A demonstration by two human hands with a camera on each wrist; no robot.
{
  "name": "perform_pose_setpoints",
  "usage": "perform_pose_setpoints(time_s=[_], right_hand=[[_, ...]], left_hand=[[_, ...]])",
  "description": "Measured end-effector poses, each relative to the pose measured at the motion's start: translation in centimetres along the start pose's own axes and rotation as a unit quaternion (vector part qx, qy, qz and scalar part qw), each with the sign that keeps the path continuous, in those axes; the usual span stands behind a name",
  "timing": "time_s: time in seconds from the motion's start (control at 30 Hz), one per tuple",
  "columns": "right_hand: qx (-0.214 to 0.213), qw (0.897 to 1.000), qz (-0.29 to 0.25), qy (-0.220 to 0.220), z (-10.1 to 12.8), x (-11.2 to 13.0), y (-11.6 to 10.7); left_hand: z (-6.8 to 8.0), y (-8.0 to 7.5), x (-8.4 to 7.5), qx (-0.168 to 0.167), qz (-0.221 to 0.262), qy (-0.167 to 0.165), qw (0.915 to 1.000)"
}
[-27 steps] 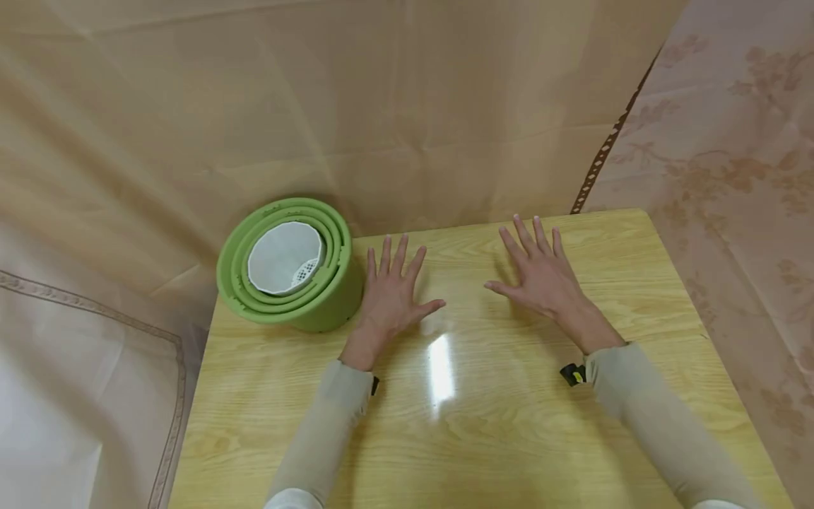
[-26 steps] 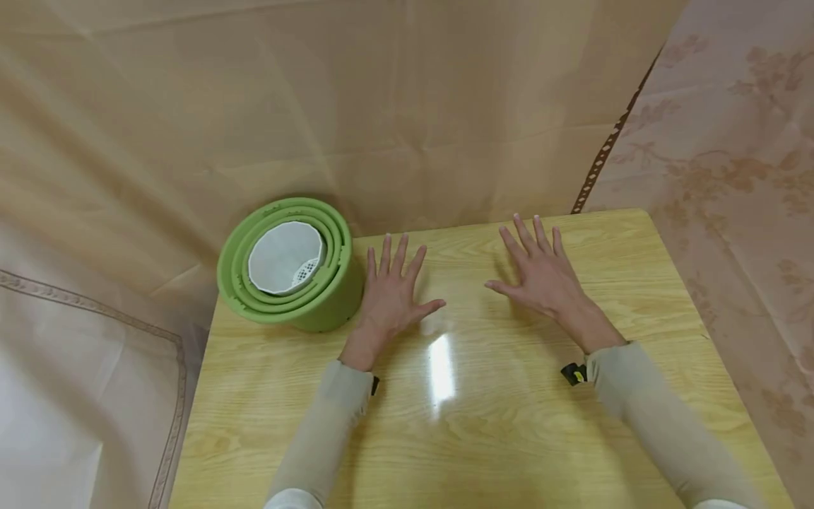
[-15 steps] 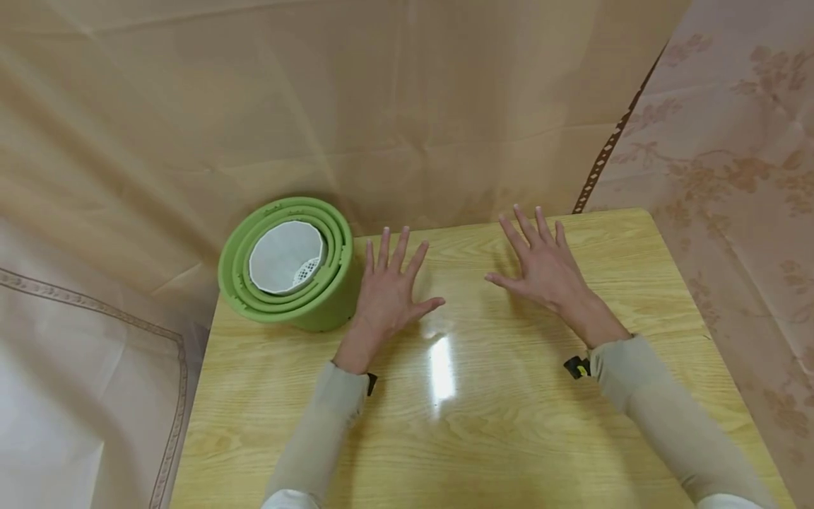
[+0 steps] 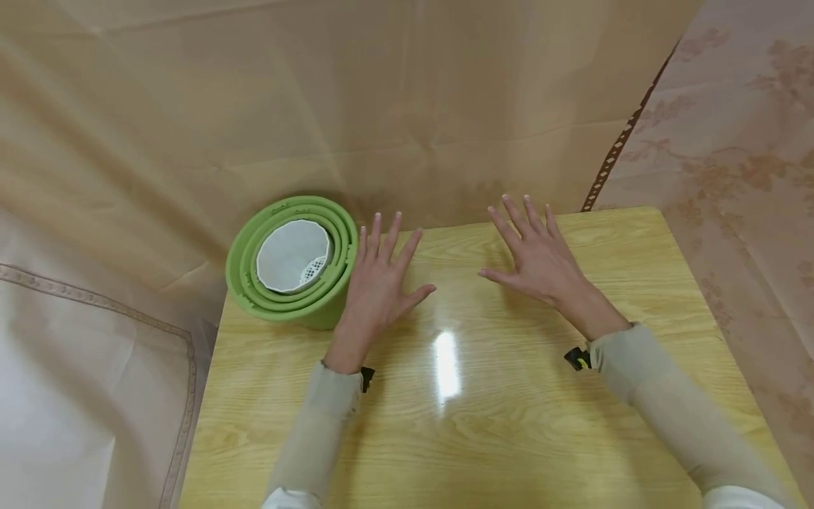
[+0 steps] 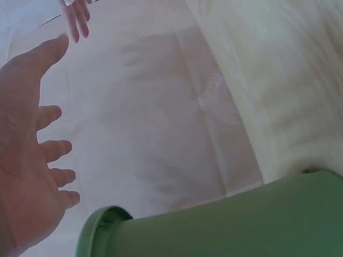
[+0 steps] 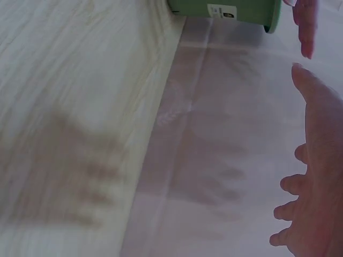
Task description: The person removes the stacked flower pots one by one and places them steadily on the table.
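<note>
My left hand is held over the table with its fingers spread and nothing in it. Just to its left stands a nested stack of green plastic pots, partly covered by the hand in the head view. A white pot or basket with a perforated patch sits inside the innermost one. My right hand hovers farther right, fingers spread, palm down, holding nothing. Its shadow falls on the wood in the right wrist view, where a small label shows on the outer green pot.
The wood-grain table reflects a bright light. Along its back edge hangs a beige cloth. A pink floral cloth is at the right, a whitish cloth at the left.
Both hands have risen and moved slightly forward, away from the body. The left hand has also shifted a little left, overlapping the green pots more. The pots have stayed in place.
</note>
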State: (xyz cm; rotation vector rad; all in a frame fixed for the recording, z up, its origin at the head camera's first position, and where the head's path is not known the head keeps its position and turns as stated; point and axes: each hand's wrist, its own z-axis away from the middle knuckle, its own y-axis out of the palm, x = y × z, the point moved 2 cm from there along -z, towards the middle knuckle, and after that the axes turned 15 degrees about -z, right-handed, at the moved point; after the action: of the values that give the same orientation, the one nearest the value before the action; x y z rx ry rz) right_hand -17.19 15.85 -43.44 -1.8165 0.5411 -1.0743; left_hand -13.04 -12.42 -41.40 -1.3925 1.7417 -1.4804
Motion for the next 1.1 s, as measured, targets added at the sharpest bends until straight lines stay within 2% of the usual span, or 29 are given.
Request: perform_pose_setpoints(time_s=[0.17, 0.5, 0.77, 1.1], right_hand=[[-0.005, 1.000, 0.007, -0.023, -1.2, 1.0, -0.2], [0.003, 0.999, -0.002, -0.035, -2.1, 2.3, 0.1], [0.011, 0.998, -0.008, -0.060, -3.4, 3.8, 0.4], [0.027, 0.996, -0.014, -0.080, -4.8, 6.1, 1.1]], left_hand=[[0.4, -0.3, 1.0, -0.011, 0.001, -0.020, 0.9997], [0.9, -0.3, 2.7, 0.004, 0.008, -0.041, 0.9991], [1.6, -0.4, 4.4, 0.038, 0.023, -0.082, 0.9956], [2.5, -0.6, 6.1, 0.045, 0.023, -0.111, 0.9925]])
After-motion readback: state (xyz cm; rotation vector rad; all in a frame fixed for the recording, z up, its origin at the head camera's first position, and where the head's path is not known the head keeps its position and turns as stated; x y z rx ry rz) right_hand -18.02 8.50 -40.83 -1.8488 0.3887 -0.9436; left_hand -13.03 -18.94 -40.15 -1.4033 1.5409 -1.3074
